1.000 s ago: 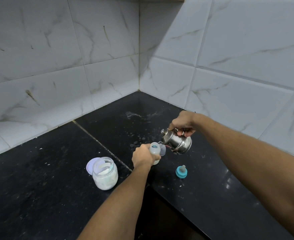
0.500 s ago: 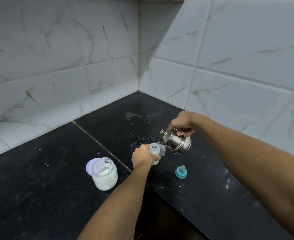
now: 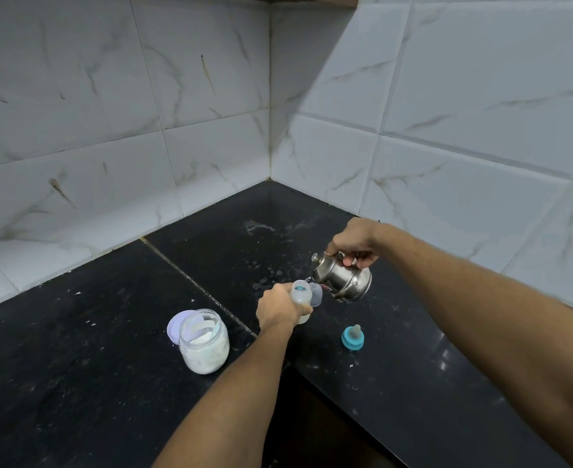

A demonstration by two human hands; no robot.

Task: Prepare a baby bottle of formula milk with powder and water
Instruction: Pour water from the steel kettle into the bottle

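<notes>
My left hand [image 3: 278, 308] grips a small translucent baby bottle [image 3: 301, 297] standing on the black counter [image 3: 109, 366], its mouth uncovered. My right hand [image 3: 354, 244] holds a small steel kettle [image 3: 342, 282] by its handle, tilted so the spout sits right at the bottle's mouth. A clear cap [image 3: 316, 294] stands just behind the bottle. The teal collar with its teat [image 3: 353, 337] lies on the counter to the right. An uncovered glass jar of white powder [image 3: 204, 344], a scoop inside, stands to the left.
The jar's pale lid [image 3: 176, 327] lies flat behind the jar. White tiled walls [image 3: 210, 130] meet in a corner behind the counter. Spilled powder and drops [image 3: 261, 228] mark the counter near that corner. The counter's inner edge [image 3: 295, 366] drops off below my left forearm.
The kettle has stayed tilted at the bottle's mouth with only a slight shift. Both hands keep their grips.
</notes>
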